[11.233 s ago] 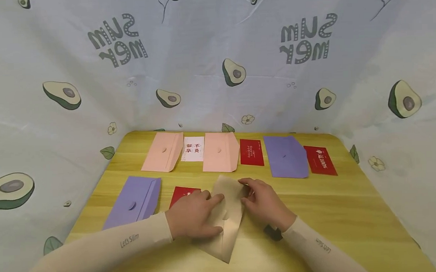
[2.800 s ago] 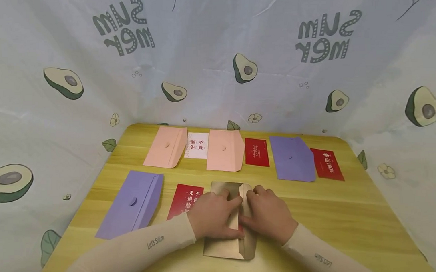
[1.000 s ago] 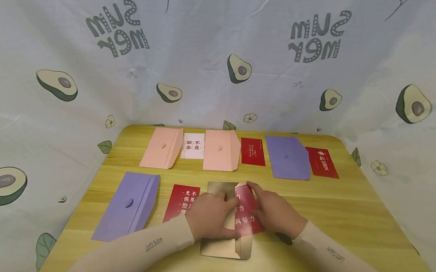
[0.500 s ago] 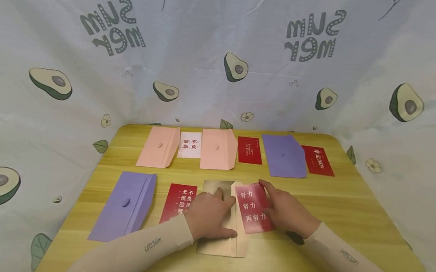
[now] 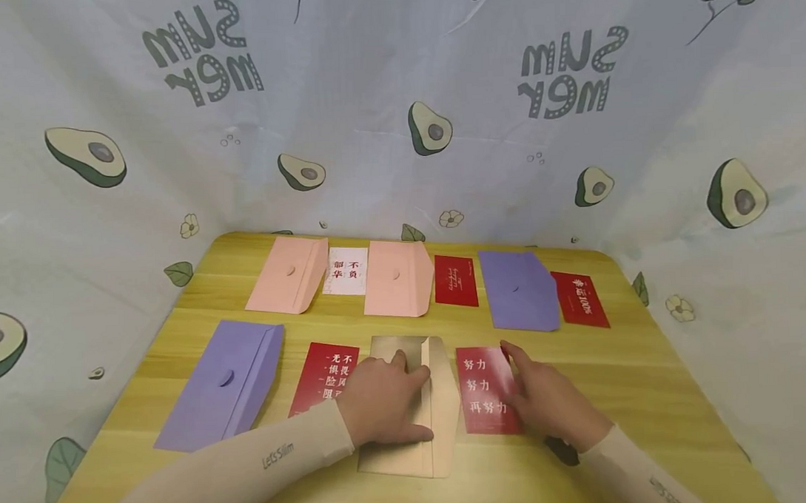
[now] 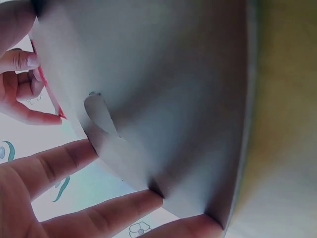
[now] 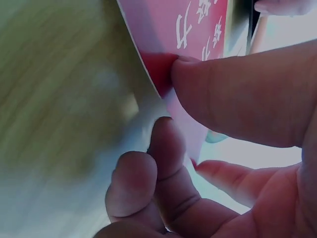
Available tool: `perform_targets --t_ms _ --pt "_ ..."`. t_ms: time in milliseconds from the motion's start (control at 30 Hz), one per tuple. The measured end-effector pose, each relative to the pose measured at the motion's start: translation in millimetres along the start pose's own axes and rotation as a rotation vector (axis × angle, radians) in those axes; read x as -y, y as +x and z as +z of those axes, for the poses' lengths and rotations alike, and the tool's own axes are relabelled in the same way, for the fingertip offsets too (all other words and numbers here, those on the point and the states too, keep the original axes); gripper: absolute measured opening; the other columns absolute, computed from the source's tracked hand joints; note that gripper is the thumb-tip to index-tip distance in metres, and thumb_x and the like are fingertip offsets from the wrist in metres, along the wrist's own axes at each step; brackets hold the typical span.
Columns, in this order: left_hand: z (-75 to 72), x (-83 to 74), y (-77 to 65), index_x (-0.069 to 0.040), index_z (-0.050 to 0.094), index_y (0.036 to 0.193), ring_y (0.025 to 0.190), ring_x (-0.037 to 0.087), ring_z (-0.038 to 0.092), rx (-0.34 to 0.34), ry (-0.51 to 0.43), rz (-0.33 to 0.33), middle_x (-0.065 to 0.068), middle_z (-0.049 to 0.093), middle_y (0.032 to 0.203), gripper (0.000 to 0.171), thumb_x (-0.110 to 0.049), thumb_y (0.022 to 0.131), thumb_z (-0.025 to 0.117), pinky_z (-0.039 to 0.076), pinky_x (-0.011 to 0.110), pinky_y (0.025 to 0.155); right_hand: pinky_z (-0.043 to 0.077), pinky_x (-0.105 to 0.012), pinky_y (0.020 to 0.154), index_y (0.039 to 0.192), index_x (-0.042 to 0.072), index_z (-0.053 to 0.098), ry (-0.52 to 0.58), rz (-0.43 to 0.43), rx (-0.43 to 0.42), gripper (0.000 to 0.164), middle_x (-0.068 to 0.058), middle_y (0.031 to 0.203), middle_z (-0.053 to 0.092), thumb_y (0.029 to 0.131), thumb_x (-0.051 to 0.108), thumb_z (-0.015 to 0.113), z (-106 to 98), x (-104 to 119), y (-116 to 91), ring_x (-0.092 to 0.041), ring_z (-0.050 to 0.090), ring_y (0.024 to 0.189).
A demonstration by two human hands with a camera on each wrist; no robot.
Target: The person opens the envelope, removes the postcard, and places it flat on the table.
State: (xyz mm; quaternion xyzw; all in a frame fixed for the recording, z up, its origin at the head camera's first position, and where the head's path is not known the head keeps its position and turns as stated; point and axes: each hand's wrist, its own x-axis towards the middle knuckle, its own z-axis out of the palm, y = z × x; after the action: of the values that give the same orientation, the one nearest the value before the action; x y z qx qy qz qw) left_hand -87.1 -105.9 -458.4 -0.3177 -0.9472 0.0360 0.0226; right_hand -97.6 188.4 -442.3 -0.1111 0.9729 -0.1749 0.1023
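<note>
A golden-tan envelope (image 5: 443, 405) lies in the front middle of the table, its flap folded out to the right. My left hand (image 5: 379, 402) rests on the envelope with spread fingers, pressing it down; the left wrist view shows these fingertips along the envelope (image 6: 168, 89) near its half-round tab. Just right of the flap, apart from it, is a red card (image 5: 482, 386) with white characters. My right hand (image 5: 556, 403) holds that card by its right edge. In the right wrist view the thumb (image 7: 237, 94) lies on the card's face, other fingers curled at its edge.
Left of my left hand lie another red card (image 5: 320, 369), partly covered by my arm, and a purple envelope (image 5: 214, 391). Along the back are pink envelopes (image 5: 287, 274), a white card (image 5: 345, 270), red cards (image 5: 455, 281) and a second purple envelope (image 5: 518, 292).
The red card has come out of the tan envelope and moved right with my right hand, clear of the flap. My left hand stays on the envelope, which lies turned from its earlier slant.
</note>
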Motion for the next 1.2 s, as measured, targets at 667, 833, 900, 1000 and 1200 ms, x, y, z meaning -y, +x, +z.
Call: perform_targets --t_ms 667,833,900,1000,1200 --pt "4.1 3.6 3.6 -0.028 0.071 0.124 0.054 0.024 0.052 -0.017 0.058 0.036 0.006 0.064 0.089 0.083 -0.094 0.076 0.057 0.044 0.036 0.054 0.046 -0.033 0.056 0.151 0.013 0.057 -0.035 -0.001 -0.008 0.063 0.002 0.072 0.052 0.093 0.019 0.082 1.7 -2.0 -2.0 -0.015 0.05 0.063" --pt "4.1 3.0 3.2 -0.028 0.07 0.133 0.065 0.025 0.062 -0.015 0.073 0.061 0.01 0.072 0.102 0.086 -0.093 0.08 0.054 0.049 0.037 0.06 0.045 -0.035 0.06 0.149 0.01 0.059 -0.056 -0.007 -0.013 0.062 0.001 0.073 0.051 0.092 0.017 0.082 2.1 -3.2 -1.2 -0.016 0.05 0.067" --pt "4.4 2.7 2.8 -0.027 0.07 0.133 0.07 0.025 0.065 -0.017 0.079 0.066 0.011 0.073 0.105 0.086 -0.093 0.081 0.053 0.05 0.038 0.063 0.046 -0.035 0.061 0.148 0.01 0.059 -0.06 -0.009 -0.016 0.063 0.001 0.074 0.051 0.091 0.018 0.083 2.0 -3.6 -1.1 -0.016 0.05 0.067" --pt "4.9 2.0 2.5 -0.026 0.071 0.124 0.068 0.023 0.063 -0.032 0.068 0.062 0.009 0.072 0.1 0.081 -0.092 0.08 0.055 0.049 0.038 0.063 0.046 -0.034 0.059 0.147 0.009 0.06 -0.058 -0.005 -0.017 0.063 0.002 0.074 0.052 0.09 0.017 0.084 1.6 -4.2 -1.1 -0.016 0.051 0.067" --pt "4.6 2.9 2.6 -0.026 0.069 0.104 0.059 0.02 0.055 -0.058 0.035 0.058 0.001 0.062 0.079 0.065 -0.086 0.081 0.062 0.046 0.037 0.058 0.046 -0.034 0.057 0.139 0.007 0.065 -0.054 -0.005 -0.016 0.057 0.003 0.075 0.054 0.087 0.015 0.085 0.3 -5.5 -1.1 -0.016 0.051 0.066"
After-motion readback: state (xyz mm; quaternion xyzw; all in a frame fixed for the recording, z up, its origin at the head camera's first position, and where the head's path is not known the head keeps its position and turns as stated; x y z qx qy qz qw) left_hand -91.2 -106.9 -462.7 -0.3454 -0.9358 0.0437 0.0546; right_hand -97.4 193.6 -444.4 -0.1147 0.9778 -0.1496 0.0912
